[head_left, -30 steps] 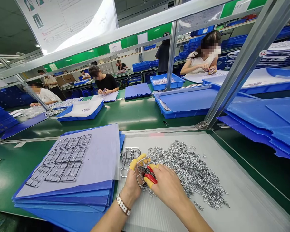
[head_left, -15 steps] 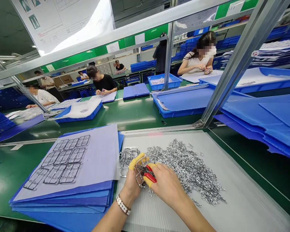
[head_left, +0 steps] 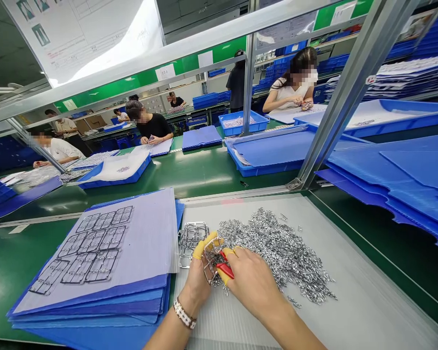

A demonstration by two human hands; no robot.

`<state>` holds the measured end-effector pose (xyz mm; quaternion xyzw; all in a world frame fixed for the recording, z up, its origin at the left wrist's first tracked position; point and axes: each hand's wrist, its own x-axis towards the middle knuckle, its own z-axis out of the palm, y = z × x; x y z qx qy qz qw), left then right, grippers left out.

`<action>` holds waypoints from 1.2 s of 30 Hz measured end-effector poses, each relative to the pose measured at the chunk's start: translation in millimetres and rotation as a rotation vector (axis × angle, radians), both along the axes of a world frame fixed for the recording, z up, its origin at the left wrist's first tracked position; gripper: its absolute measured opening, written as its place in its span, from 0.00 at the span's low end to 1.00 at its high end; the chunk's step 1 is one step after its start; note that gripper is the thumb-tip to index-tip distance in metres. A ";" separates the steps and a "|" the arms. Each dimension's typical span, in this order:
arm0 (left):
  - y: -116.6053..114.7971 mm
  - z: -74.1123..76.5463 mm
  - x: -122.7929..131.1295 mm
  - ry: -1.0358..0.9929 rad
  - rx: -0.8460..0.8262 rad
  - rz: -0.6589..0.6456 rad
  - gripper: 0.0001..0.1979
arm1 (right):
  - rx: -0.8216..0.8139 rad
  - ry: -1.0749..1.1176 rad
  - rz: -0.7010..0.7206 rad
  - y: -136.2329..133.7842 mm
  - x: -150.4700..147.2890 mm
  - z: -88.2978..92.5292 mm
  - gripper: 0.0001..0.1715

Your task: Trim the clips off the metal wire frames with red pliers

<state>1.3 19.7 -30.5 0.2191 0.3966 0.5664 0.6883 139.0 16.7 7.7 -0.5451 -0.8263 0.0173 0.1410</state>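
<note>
My left hand (head_left: 197, 274), with yellow finger covers and a bracelet at the wrist, is closed on a small metal frame (head_left: 209, 277). My right hand (head_left: 251, 279) grips red-handled pliers (head_left: 225, 270), also in yellow finger covers. The pliers' jaws point at the frame, and their tips are hard to make out. Right of my hands, a heap of small silvery metal pieces (head_left: 277, 253) lies on a whitish sheet (head_left: 350, 311). Just behind my left hand are more metal frames (head_left: 194, 233), partly hidden by it.
On the left, a stack of blue sheets (head_left: 131, 311) carries a pale top sheet (head_left: 149, 243) with several metal frames (head_left: 91, 243) in rows. A metal post (head_left: 357, 92) rises behind the heap. Blue trays (head_left: 270, 150) and several people sit across the green bench (head_left: 190, 170).
The whole view has shifted slightly, so the scene sits a little further left. Both hands keep their hold on the frame and the pliers, almost in the same pose.
</note>
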 end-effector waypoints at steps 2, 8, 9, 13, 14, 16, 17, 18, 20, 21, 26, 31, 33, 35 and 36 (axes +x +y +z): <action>-0.3 2.0 -1.6 -0.064 -0.038 -0.038 0.27 | 0.029 0.020 -0.013 1.2 5.6 -1.5 0.09; -2.0 8.1 -2.1 -0.165 -0.060 -0.097 0.25 | -0.024 0.016 -0.084 10.9 16.9 -4.2 0.09; -2.3 8.1 -1.8 -0.164 -0.062 -0.097 0.25 | -0.038 0.020 -0.080 11.5 16.6 -4.0 0.09; -2.4 7.8 -1.1 -0.140 -0.047 -0.095 0.25 | -0.091 0.046 -0.075 11.8 13.5 -2.2 0.08; -2.3 8.1 -1.2 -0.130 -0.039 -0.094 0.25 | -0.104 0.054 -0.076 11.9 13.3 -1.6 0.08; -2.2 8.6 -1.5 -0.101 -0.023 -0.093 0.25 | -0.131 0.073 -0.070 12.4 14.2 -0.4 0.09; -2.3 8.4 -1.7 -0.082 -0.014 -0.091 0.25 | -0.144 0.083 -0.064 12.8 15.2 0.2 0.09; -2.4 7.9 -1.9 -0.062 -0.006 -0.087 0.25 | -0.156 0.093 -0.058 13.2 16.2 0.7 0.09; -3.0 5.6 -2.4 -0.026 0.005 -0.080 0.24 | -0.173 0.103 -0.053 13.5 17.6 1.4 0.09; -3.3 4.0 -2.7 -0.012 0.008 -0.077 0.25 | -0.172 0.097 -0.053 13.5 17.8 1.4 0.09; -4.6 -1.6 -3.0 0.042 0.005 -0.043 0.26 | -0.051 -0.032 -0.086 10.6 11.9 -1.3 0.06; -3.1 5.7 -3.1 -0.058 -0.030 -0.075 0.26 | 0.007 -0.058 -0.086 7.0 10.2 -4.7 0.04; -0.9 9.4 -4.9 -0.130 -0.049 -0.084 0.27 | -0.005 -0.039 -0.077 5.0 12.9 -7.3 0.05; 1.7 11.6 -7.4 -0.178 -0.061 -0.080 0.28 | -0.023 -0.020 -0.074 2.9 15.9 -11.2 0.06; 2.8 12.2 -8.4 -0.192 -0.064 -0.077 0.28 | -0.032 -0.014 -0.077 1.9 17.1 -13.4 0.06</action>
